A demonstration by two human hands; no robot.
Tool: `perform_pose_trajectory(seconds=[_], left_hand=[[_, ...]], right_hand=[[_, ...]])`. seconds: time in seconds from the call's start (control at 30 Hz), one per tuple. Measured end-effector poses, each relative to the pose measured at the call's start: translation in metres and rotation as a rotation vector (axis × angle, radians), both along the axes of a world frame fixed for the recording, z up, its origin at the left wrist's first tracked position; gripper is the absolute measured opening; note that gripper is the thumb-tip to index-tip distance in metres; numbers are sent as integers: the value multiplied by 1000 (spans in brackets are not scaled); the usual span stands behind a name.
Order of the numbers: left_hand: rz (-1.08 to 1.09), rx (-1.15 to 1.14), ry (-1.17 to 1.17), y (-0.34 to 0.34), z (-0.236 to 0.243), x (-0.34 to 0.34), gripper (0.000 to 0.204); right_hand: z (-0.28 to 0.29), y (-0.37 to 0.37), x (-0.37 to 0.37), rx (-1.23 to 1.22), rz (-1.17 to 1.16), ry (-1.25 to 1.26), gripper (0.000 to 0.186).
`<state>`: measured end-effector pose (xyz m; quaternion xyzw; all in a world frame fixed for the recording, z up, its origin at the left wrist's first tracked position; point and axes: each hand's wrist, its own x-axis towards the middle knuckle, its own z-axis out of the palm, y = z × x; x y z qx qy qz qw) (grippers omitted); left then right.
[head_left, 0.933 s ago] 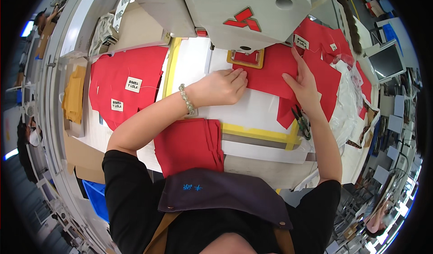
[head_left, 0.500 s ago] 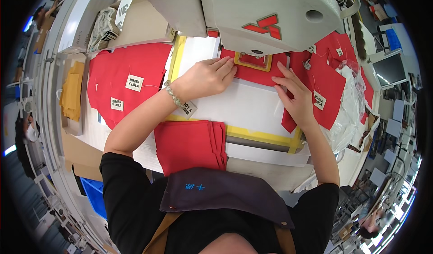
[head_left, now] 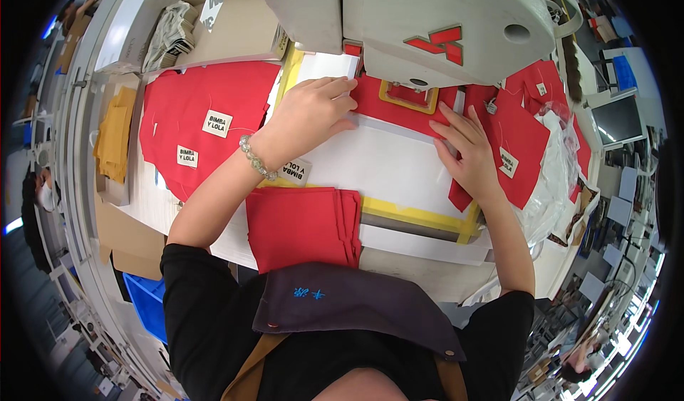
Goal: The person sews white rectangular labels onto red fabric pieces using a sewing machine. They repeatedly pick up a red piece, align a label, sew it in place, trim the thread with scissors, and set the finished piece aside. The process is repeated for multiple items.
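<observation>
two labelled red fabric pieces [head_left: 203, 119] lay flat at the left of the worktop [head_left: 420, 273]. left hand [head_left: 310, 112] pressed curled fingers, grasping nothing, on the red fabric strip [head_left: 399, 101] under the sewing machine head [head_left: 442, 23]. right hand [head_left: 467, 151] lay flat, released, on the strip's right end beside white paper [head_left: 385, 166].

Stack of mustard-yellow fabric [head_left: 114, 141] at my far left, beside red panels with white sewn labels [head_left: 203, 126]. Folded red pieces [head_left: 303, 226] near my body. Cardboard box [head_left: 214, 34] with grey-white cloth bundle [head_left: 171, 34] behind. Clear plastic bag [head_left: 559, 166] on my right. Monitor [head_left: 620, 119] farther right. Blue bin [head_left: 151, 305] below tabletop [head_left: 420, 273].
</observation>
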<state>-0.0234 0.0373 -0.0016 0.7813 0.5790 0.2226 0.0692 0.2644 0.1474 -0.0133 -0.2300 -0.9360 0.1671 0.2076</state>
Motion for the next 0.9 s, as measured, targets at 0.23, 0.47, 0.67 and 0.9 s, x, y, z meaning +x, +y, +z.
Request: perform_pose_trajectory(seconds=[0.23, 0.47, 0.67, 0.9], left_hand=[[19, 11, -15, -3, -5, -1, 21], [10, 77, 31, -5, -10, -2, 19], [-14, 91, 81, -7, -13, -1, 16], [-16, 83, 120, -11, -13, 1, 12]], right_hand=[[0, 2, 1, -14, -2, -9, 27], [-2, 2, 1, -27, 5, -17, 29], [-1, 2, 2, -56, -1, -35, 29], [4, -2, 3, 128, -56, -89, 29]])
